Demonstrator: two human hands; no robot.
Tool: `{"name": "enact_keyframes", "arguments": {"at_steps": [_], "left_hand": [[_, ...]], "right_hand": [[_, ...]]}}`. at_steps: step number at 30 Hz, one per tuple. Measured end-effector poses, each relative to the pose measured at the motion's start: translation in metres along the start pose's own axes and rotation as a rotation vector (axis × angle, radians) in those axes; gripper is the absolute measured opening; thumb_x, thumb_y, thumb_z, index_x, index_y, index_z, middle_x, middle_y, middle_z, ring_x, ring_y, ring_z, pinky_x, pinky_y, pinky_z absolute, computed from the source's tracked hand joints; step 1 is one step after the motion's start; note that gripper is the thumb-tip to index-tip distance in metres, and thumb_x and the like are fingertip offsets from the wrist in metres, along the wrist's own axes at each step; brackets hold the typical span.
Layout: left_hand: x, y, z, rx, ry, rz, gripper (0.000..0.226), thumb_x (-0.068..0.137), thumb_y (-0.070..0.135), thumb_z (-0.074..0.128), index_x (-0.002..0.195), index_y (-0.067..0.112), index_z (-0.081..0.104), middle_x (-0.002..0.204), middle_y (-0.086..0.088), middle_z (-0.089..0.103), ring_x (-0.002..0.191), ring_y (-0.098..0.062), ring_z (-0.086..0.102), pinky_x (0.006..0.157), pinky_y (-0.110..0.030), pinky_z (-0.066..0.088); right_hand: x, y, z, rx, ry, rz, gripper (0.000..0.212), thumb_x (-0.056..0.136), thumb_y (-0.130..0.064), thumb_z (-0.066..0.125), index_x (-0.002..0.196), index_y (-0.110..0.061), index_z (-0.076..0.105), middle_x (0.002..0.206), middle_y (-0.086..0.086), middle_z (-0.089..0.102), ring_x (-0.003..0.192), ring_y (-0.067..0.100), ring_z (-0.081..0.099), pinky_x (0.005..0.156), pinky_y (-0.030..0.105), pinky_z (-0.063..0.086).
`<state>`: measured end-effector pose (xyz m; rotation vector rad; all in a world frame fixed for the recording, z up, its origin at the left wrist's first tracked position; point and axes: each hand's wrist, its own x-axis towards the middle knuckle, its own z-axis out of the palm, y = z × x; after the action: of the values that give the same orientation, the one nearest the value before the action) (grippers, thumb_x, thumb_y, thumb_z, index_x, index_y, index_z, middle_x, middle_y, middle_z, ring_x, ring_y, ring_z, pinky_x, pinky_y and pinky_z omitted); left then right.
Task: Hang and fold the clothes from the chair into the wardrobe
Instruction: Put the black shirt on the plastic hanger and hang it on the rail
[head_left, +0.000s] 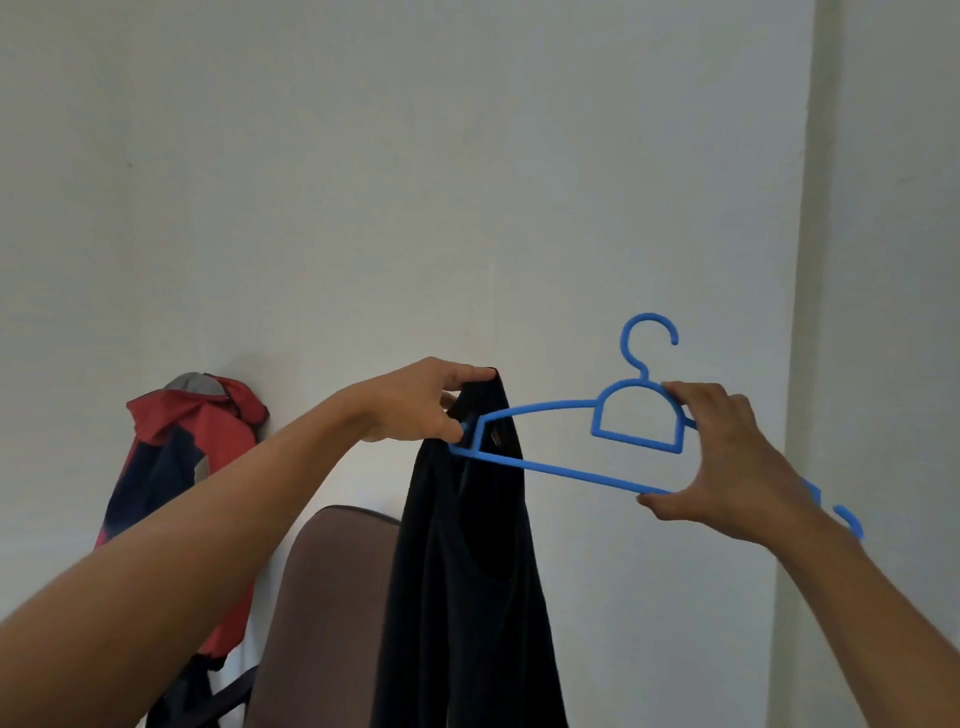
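Note:
A black garment (467, 561) hangs down in front of me, bunched at its top. My left hand (421, 402) pinches that top edge at chest height. The left end of a blue plastic hanger (561, 470) is pushed into the garment's opening beside my left fingers. My right hand (727, 462) grips the hanger near its middle, thumb under the lower bar and fingers over the upper arm; the hook points up. The hanger's right end sticks out behind my right wrist. The brown chair back (332, 613) stands below, behind the garment.
A red and navy jacket (182, 499) hangs on the white wall (467, 182) at the left, beside the chair. A wall corner or pillar edge (800, 312) runs vertically at the right. The wardrobe is out of view.

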<state>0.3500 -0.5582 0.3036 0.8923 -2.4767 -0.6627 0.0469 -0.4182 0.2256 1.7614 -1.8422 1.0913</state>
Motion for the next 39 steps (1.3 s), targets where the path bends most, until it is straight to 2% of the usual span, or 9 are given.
{"name": "enact_keyframes", "arguments": {"at_steps": [5,9,12,16,19,22,25,33,39], "left_hand": [[0.006,0.017,0.020,0.118,0.056,0.028,0.086,0.077,0.000,0.064,0.152,0.030,0.036,0.146,0.003,0.049,0.127,-0.023,0.055,0.097,-0.033,0.053],[0.012,0.034,0.036,0.003,0.103,0.100,0.081,0.079,-0.005,0.063,0.151,0.022,0.038,0.125,-0.004,0.060,0.087,-0.023,0.067,0.060,-0.021,0.053],[0.014,0.048,0.040,-0.130,0.181,0.166,0.068,0.078,-0.007,0.060,0.139,0.020,0.052,0.110,-0.009,0.066,0.080,-0.021,0.064,0.059,-0.021,0.050],[0.009,0.060,0.029,-0.306,0.189,0.190,0.060,0.079,-0.007,0.061,0.132,0.017,0.048,0.123,-0.006,0.066,0.085,-0.020,0.070,0.069,-0.029,0.059],[0.003,0.065,0.025,0.003,0.272,0.226,0.062,0.082,0.017,0.068,0.135,0.028,0.037,0.140,0.003,0.054,0.103,-0.014,0.067,0.082,-0.034,0.060],[-0.006,0.054,0.020,0.550,0.569,0.436,0.075,0.076,0.055,0.070,0.140,0.034,0.038,0.134,0.011,0.058,0.108,-0.008,0.058,0.088,-0.036,0.055],[-0.006,0.036,0.014,0.958,0.483,0.517,0.098,0.063,0.077,0.069,0.145,0.035,0.037,0.141,0.011,0.051,0.121,-0.013,0.046,0.099,-0.036,0.044],[0.002,0.016,0.012,1.031,0.555,0.521,0.096,0.065,0.055,0.079,0.149,0.026,0.041,0.139,0.004,0.057,0.097,-0.019,0.061,0.072,-0.027,0.045],[0.001,0.004,0.003,0.974,0.571,0.398,0.099,0.065,0.054,0.080,0.150,0.028,0.038,0.142,0.007,0.055,0.102,-0.018,0.059,0.073,-0.028,0.044]], "right_hand": [[0.006,-0.037,0.011,-0.182,0.043,-0.115,0.118,0.048,-0.054,0.087,0.147,-0.029,0.028,0.129,-0.014,0.038,0.110,0.012,0.036,0.084,0.029,0.046],[0.007,-0.067,0.028,-0.221,0.079,-0.173,0.116,0.050,-0.055,0.084,0.148,-0.025,0.030,0.129,-0.010,0.042,0.107,0.015,0.038,0.087,0.031,0.046],[0.006,-0.082,0.047,-0.132,0.123,-0.143,0.115,0.053,-0.055,0.084,0.149,-0.023,0.028,0.130,-0.010,0.042,0.102,0.011,0.036,0.083,0.026,0.043],[0.003,-0.090,0.064,0.031,0.278,-0.125,0.108,0.057,-0.058,0.084,0.145,-0.025,0.032,0.129,-0.009,0.046,0.104,0.007,0.036,0.083,0.026,0.047],[0.004,-0.089,0.067,0.074,0.320,-0.104,0.104,0.060,-0.065,0.081,0.144,-0.025,0.034,0.129,-0.008,0.047,0.107,0.009,0.040,0.081,0.029,0.052],[0.006,-0.080,0.066,0.077,0.319,-0.072,0.106,0.061,-0.068,0.079,0.146,-0.024,0.034,0.129,-0.008,0.047,0.107,0.007,0.038,0.077,0.030,0.055],[0.009,-0.074,0.061,0.119,0.335,-0.063,0.108,0.060,-0.065,0.081,0.148,-0.025,0.032,0.129,-0.011,0.044,0.108,0.003,0.034,0.074,0.028,0.054],[0.018,-0.069,0.058,0.060,0.330,-0.117,0.105,0.066,-0.064,0.080,0.150,-0.028,0.029,0.141,-0.005,0.037,0.128,0.013,0.033,0.105,0.035,0.032],[-0.025,-0.060,0.075,0.312,0.393,0.037,0.047,0.075,-0.041,0.083,0.108,-0.034,0.051,0.105,-0.016,0.053,0.096,0.006,0.054,0.079,0.021,0.046]]}}
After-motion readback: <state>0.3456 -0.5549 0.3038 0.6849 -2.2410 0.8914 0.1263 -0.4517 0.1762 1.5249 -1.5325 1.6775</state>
